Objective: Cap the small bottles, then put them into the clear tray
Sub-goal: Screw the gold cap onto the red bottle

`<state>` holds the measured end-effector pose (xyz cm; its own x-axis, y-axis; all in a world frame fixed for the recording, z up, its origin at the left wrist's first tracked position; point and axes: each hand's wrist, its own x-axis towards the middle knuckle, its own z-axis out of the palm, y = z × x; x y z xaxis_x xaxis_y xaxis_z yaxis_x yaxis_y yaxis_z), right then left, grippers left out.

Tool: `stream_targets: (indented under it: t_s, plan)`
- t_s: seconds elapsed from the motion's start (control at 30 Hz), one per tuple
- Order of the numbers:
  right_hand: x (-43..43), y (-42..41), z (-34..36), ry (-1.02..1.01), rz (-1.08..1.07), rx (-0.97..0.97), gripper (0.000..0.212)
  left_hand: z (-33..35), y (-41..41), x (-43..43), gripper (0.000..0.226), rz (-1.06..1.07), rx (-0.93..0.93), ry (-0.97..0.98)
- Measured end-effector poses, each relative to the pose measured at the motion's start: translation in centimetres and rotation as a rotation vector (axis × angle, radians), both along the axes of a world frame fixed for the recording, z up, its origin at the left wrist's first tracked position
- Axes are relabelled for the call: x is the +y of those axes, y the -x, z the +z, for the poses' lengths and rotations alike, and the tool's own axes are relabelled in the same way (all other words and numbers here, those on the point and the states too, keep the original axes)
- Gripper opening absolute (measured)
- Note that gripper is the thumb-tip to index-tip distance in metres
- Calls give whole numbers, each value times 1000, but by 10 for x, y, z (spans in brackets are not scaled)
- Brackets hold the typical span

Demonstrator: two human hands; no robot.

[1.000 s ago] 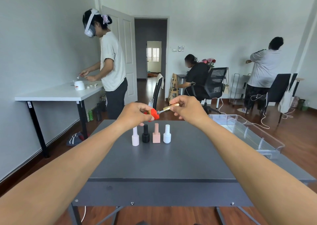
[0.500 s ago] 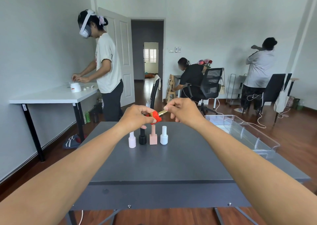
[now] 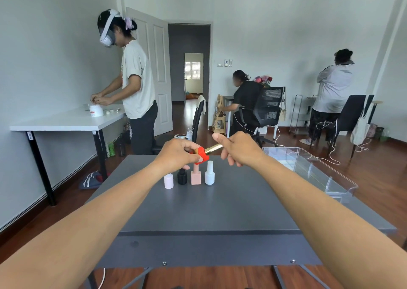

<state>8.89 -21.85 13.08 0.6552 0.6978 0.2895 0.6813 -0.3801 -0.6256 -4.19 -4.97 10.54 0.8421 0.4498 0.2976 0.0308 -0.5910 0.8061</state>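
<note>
In the head view, the gold cap is being closed onto the neck of the red bottle. The brush that was bare between them a second ago is now hidden, so this capping is judged nearly done. The bottle is being pinched in the curled fingers of the left hand and the cap in those of the right hand, above the table. Four other small bottles are being left in a row just beneath, well inside the table's edges, with open room being kept rightward to the clear tray at the right edge.

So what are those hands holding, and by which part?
The left hand grips the red bottle by its body; the right hand pinches the gold cap at its outer end.
</note>
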Motion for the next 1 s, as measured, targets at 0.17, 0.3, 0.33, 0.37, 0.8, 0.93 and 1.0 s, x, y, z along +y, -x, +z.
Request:
stream_targets:
  t_s: [0.17,0.3,0.33,0.37,0.8,0.93,1.0]
  plan:
    - [-3,3,-5,25,117,114,48,-8,2,3,22,0,16,4]
    - [-3,7,-7,-63,220,203,36,-10,2,4,22,7,20,21]
    - [-3,8,-7,-82,216,192,29,-10,2,3,23,0,19,19]
    - [-2,8,-7,-101,209,184,22,-10,2,3,24,-4,19,15]
    - [-1,-1,-14,-81,177,140,46,-16,0,6,21,-17,55,31]
    - [0,-1,-15,-89,194,79,17,-17,0,4,21,-39,88,34]
    - [-1,0,-15,-56,186,43,7,-18,0,3,21,-34,100,22]
